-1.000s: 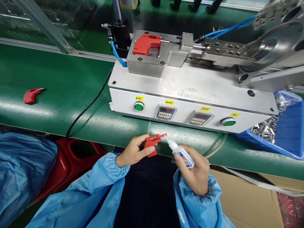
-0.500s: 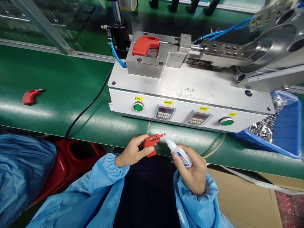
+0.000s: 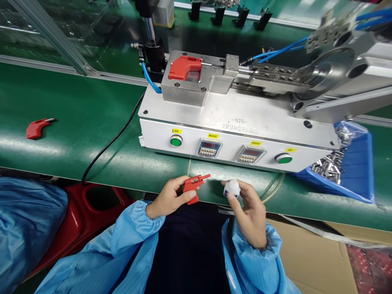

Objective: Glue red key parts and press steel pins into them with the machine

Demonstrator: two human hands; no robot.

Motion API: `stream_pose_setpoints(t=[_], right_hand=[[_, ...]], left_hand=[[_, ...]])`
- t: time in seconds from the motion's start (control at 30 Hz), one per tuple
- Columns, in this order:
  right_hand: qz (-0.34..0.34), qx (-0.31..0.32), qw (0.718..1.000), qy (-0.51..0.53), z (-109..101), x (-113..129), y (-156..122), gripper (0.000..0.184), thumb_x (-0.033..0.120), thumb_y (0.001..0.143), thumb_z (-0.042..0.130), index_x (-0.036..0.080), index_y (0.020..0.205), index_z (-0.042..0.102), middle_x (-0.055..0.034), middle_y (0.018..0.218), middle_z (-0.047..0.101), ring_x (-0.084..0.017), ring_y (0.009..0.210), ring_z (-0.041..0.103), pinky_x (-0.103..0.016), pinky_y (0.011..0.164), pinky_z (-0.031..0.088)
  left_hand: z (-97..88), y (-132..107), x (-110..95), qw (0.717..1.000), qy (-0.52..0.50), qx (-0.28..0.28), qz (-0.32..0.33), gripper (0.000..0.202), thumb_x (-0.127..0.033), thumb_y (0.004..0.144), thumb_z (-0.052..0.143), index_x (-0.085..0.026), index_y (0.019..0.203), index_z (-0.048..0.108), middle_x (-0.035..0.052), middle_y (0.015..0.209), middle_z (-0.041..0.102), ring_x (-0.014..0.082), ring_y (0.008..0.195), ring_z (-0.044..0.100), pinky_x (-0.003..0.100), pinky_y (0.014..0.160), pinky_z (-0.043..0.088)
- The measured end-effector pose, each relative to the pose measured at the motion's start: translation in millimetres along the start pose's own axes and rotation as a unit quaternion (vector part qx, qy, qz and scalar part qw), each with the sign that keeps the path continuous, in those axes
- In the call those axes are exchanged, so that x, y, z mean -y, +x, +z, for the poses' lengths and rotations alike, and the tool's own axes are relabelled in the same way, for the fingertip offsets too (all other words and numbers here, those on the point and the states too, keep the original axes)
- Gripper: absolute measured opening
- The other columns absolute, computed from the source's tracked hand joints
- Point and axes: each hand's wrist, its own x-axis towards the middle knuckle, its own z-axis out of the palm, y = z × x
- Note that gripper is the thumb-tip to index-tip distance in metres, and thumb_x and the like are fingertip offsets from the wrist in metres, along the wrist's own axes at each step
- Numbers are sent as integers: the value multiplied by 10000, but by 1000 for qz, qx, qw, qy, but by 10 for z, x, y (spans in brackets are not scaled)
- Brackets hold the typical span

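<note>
My left hand is closed around a small red plastic part, holding it just over the near edge of the green belt. A short way to its right, my right hand grips a small white glue bottle, turned upright so its nozzle points away from the part. The two are apart. Behind them stands a grey metal press machine with two green buttons and two counters; another red part sits in its fixture. A third red part lies far left on the belt.
A blue tray of small metal pieces sits at the right of the machine. A black cable runs across the belt. A red plastic container is below the belt at left, a cardboard box at lower right.
The glue bottle's nozzle touched the red part's tip before; my right hand has now drawn back and tipped the bottle upright. The left hand has stayed nearly in place.
</note>
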Motion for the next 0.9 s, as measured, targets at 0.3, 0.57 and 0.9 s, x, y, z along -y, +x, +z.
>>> stream_pose_setpoints(t=[0.3,0.57,0.9], right_hand=[[-38,18,999,-34,57,-260,-44,280,181,978,549,270,1242,568,-76,1301,715,-244,1409,571,-438,1191,467],[-88,28,986,-140,-863,48,-35,342,345,1020,637,240,1345,649,-109,1327,710,-272,1227,682,-447,1105,554],[-27,-145,923,-355,-2108,-221,1313,286,391,1008,707,181,816,682,-22,748,681,-160,701,654,-342,754,595]], left_hand=[[-130,-14,152,995,86,-8,-42,368,-521,901,748,-177,1021,795,58,939,816,219,815,763,266,752,625],[-139,-27,324,994,55,-53,-74,564,-693,783,804,-171,995,818,98,968,839,268,844,804,297,737,678],[-239,75,422,996,33,-15,-85,549,-669,727,870,-183,981,840,102,985,845,296,870,813,320,748,691]])
